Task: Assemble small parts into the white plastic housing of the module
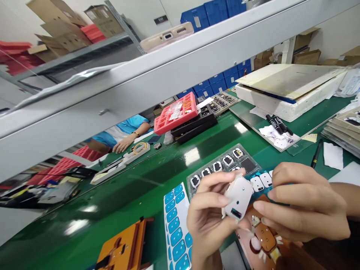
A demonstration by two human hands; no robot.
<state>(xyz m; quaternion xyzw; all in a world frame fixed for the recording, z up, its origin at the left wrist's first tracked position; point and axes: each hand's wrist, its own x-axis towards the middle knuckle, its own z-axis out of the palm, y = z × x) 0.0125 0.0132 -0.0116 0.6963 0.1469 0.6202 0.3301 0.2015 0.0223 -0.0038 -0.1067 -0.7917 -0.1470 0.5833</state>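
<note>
The left hand [206,215] is holding a case [239,195] while the right hand [309,210] is hovering beside it, fingers bent, grip unclear.

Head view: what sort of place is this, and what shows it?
Probably a small-parts assembly workshop: the left hand holds a white casing, a clear tray of white-framed parts lies on the green bench, and blue bins are stacked behind.

The view is bright, and the light seems to fall from above. On the glossy green tabletop [157,165], white glare patches lie at centre and lower left. The white rounded plastic-looking piece [242,194], lower right, is well lit. Brown cardboard boxes [66,32], upper left, look blurred; near the edges, shapes appear stretched.
</note>
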